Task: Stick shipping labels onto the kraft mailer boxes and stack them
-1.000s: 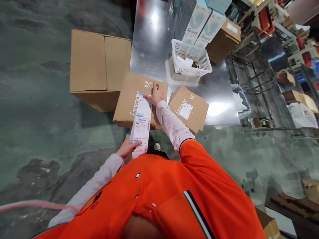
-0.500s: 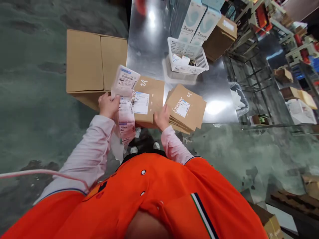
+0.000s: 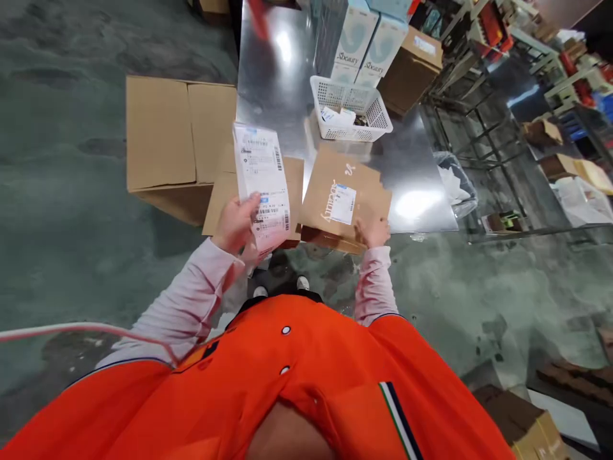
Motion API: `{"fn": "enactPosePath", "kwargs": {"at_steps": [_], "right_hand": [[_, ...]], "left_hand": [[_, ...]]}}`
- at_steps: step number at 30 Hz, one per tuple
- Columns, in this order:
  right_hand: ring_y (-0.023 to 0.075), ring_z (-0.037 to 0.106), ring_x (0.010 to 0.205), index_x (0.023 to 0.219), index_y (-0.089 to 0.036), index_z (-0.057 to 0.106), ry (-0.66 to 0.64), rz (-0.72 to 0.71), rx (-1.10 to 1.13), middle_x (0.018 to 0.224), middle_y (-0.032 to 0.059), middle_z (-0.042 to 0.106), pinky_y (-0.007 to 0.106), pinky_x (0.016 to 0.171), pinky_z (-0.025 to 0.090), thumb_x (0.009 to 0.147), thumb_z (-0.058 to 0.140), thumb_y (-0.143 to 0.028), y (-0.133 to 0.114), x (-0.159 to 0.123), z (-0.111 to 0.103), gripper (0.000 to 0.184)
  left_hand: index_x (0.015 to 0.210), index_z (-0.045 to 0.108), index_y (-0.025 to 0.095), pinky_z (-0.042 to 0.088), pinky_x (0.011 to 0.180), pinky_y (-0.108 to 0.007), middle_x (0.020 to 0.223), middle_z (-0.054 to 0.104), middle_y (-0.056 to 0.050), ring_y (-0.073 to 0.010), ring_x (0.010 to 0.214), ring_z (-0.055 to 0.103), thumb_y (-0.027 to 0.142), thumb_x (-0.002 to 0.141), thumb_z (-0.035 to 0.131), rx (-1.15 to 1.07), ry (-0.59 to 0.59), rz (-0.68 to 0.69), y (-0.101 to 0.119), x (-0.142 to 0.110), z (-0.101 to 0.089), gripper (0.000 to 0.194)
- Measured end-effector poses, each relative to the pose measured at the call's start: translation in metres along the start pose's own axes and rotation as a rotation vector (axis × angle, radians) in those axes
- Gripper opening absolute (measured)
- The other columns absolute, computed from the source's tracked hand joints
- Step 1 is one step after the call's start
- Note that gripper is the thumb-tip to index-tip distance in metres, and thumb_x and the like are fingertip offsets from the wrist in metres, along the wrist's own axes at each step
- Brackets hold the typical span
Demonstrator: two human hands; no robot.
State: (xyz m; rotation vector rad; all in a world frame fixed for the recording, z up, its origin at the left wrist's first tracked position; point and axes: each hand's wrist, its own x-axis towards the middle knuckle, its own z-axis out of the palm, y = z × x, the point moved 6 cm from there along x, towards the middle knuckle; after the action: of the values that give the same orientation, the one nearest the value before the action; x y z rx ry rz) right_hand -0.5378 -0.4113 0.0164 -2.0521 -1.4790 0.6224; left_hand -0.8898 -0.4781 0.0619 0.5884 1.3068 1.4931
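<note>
My left hand (image 3: 234, 223) holds a folded strip of white printed barcode labels (image 3: 261, 182) upright, above a flat kraft mailer (image 3: 292, 191) that it partly hides. To the right, my right hand (image 3: 373, 233) grips the near corner of a stack of kraft mailers (image 3: 335, 204). The top mailer has white "Beauty" lettering and a stuck-on label. Both stand at the edge of a shiny metal table (image 3: 412, 172).
A white plastic basket (image 3: 349, 112) of small items sits behind the mailers. Further back stand pale teal boxes (image 3: 352, 45) and a brown carton (image 3: 407, 73). An open cardboard box (image 3: 163, 140) lies on the floor at left; metal shelving (image 3: 483, 140) stands at right.
The label strip has shifted up and right with my left hand. My right hand has moved from the stack's left side to its near right corner, and the stack has turned slightly.
</note>
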Motion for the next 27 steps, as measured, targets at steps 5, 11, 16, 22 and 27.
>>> {"fn": "enactPosePath", "kwargs": {"at_steps": [5,11,16,22,27], "right_hand": [[0.0238,0.069,0.106,0.128,-0.014,0.062,-0.646,-0.281,0.554,0.123,0.0134,0.069,0.038,0.098,0.057,0.079,0.077,-0.053,-0.088,-0.089,0.099,0.064],[0.0232,0.071,0.093,0.111,-0.010,0.070,-0.774,-0.365,0.565,0.105,0.0118,0.075,0.038,0.091,0.058,0.079,0.079,-0.050,-0.119,-0.145,0.140,0.052],[0.0209,0.072,0.101,0.113,-0.016,0.075,-0.663,-0.536,0.399,0.108,0.0066,0.076,0.031,0.096,0.056,0.087,0.074,-0.031,-0.155,-0.123,0.106,0.030],[0.0192,0.073,0.094,0.100,-0.019,0.080,-0.601,-0.577,0.265,0.099,0.0037,0.078,0.029,0.091,0.056,0.088,0.073,-0.031,-0.176,-0.122,0.111,0.017],[0.0176,0.070,0.098,0.085,-0.015,0.078,-0.466,-0.624,0.231,0.100,0.0069,0.076,0.027,0.093,0.054,0.087,0.073,-0.024,-0.208,-0.067,0.145,0.011]], "left_hand": [[0.087,0.071,0.013,0.058,0.073,-0.031,0.086,0.075,-0.009,-0.0220,0.077,0.068,0.053,0.054,0.091,0.217,-0.172,-0.017,-0.035,-0.022,-0.012,0.055],[0.083,0.072,0.015,0.055,0.078,-0.031,0.087,0.075,-0.008,-0.0218,0.081,0.067,0.058,0.051,0.090,0.274,-0.074,0.077,-0.026,-0.029,-0.038,0.056],[0.068,0.067,0.015,0.046,0.063,-0.026,0.070,0.066,-0.005,-0.0166,0.067,0.056,0.053,0.055,0.085,0.360,-0.030,0.018,-0.035,-0.039,-0.048,0.044],[0.050,0.040,0.019,0.031,0.052,-0.023,0.051,0.041,0.002,-0.0103,0.055,0.040,0.055,0.063,0.078,0.352,0.271,0.114,-0.046,-0.041,-0.060,0.054],[0.079,0.067,0.013,0.047,0.060,-0.026,0.071,0.068,-0.004,-0.0164,0.064,0.060,0.051,0.036,0.095,0.052,-0.016,-0.231,-0.084,-0.028,-0.057,0.064]]}}
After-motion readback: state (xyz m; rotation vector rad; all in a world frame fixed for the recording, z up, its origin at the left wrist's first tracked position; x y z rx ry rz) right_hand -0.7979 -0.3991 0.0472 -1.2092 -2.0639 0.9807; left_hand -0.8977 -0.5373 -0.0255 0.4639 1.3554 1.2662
